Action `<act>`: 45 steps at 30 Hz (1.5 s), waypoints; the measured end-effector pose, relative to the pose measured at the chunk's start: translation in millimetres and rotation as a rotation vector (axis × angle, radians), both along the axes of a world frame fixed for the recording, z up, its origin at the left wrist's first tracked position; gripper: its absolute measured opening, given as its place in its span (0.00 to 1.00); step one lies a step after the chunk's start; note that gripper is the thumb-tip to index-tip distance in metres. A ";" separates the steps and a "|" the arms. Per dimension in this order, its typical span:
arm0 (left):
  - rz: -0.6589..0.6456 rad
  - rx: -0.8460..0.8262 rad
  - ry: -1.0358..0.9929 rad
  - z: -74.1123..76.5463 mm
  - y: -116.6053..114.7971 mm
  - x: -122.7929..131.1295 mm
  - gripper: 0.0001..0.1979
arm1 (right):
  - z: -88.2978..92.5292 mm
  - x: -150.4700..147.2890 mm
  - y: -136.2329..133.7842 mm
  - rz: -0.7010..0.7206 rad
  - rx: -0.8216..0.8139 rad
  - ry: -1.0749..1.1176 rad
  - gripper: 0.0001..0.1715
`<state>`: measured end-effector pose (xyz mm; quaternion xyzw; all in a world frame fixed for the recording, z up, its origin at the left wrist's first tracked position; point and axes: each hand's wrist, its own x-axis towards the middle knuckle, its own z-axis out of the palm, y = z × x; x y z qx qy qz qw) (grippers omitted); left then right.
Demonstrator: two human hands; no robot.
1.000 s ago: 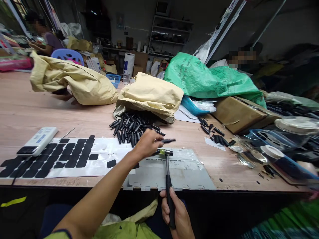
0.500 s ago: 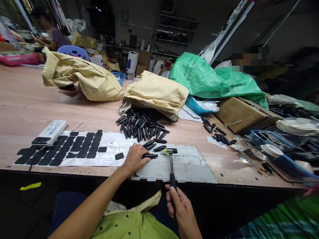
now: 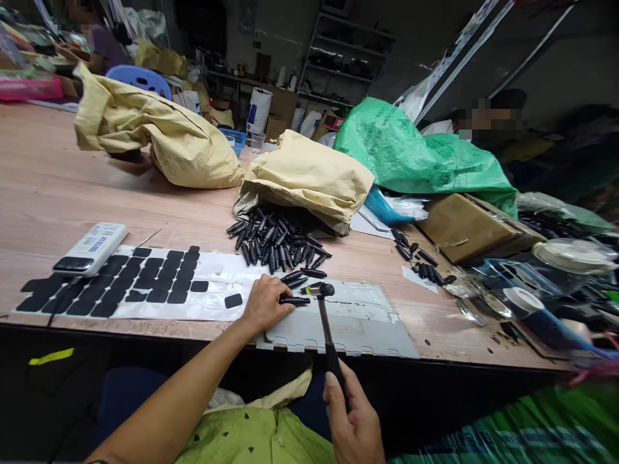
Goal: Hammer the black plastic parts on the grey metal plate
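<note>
My left hand (image 3: 265, 301) rests at the left end of a grey board (image 3: 358, 322), its fingers closed on a slim black tube-like part (image 3: 296, 301) that points right. In my right hand (image 3: 353, 406) is a small mallet (image 3: 326, 322), gripped by its dark handle. The mallet's head, with a yellow-green end and a black end, hovers just right of the held part; whether it touches the board I cannot tell. Several like parts lie just beyond my left fingers. A larger pile of black parts (image 3: 275, 241) spills from the mouth of a yellow bag (image 3: 307, 177).
A white sheet of black stickers (image 3: 164, 277) lies left, with a white device (image 3: 91, 250) on it. Another yellow bag (image 3: 164, 138) lies behind. To the right are a cardboard box (image 3: 476, 225), a green sack (image 3: 411, 151) and clear jars (image 3: 570, 261). Two people sit farther back.
The mallet's head has shifted slightly left and now tilts, nearer the held part. My left hand still holds the part in about the same place. The whole view has shifted a little.
</note>
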<state>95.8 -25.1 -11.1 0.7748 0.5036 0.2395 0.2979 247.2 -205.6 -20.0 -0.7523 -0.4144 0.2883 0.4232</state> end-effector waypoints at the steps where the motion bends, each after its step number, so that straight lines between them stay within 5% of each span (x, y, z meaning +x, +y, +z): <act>1: 0.004 -0.003 -0.003 -0.1 0.0 0.1 0.07 | 0.0 0.1 0.5 0.016 -0.013 -0.025 0.34; 11: 0.010 -0.002 -0.020 -1.4 -1.1 -0.1 0.06 | -11.2 -5.9 -3.2 0.081 -0.061 0.011 0.36; 20: -0.040 0.057 -0.067 -1.6 -1.9 -3.2 0.07 | -9.7 10.0 7.9 -0.079 -0.140 0.656 0.38; 23: -0.179 0.091 -0.221 13.4 -25.1 -11.7 0.10 | -14.1 24.3 12.3 -0.132 -0.164 0.933 0.34; 27: -0.482 -0.128 -0.329 23.1 -79.5 -30.5 0.14 | -22.2 30.4 14.6 -0.146 -0.180 1.146 0.29; 31: -0.325 -0.323 -0.118 -16.4 -115.6 -47.3 0.13 | -23.5 27.9 15.2 -0.136 -0.161 1.194 0.27; 35: -0.050 -0.507 0.277 -73.3 -121.7 -61.4 0.14 | -21.9 27.2 15.0 -0.131 -0.148 1.186 0.27; 37: -0.056 -0.571 0.403 -82.7 -121.7 -66.6 0.13 | -21.6 27.1 14.8 -0.118 -0.144 1.179 0.27; 40: -0.180 -0.553 0.373 -59.8 -121.8 -65.6 0.15 | -21.0 25.9 14.5 -0.104 -0.156 1.165 0.27; 45: -0.432 -0.315 -0.005 13.9 -94.1 -30.8 0.10 | -18.9 22.7 14.9 -0.114 -0.155 1.127 0.28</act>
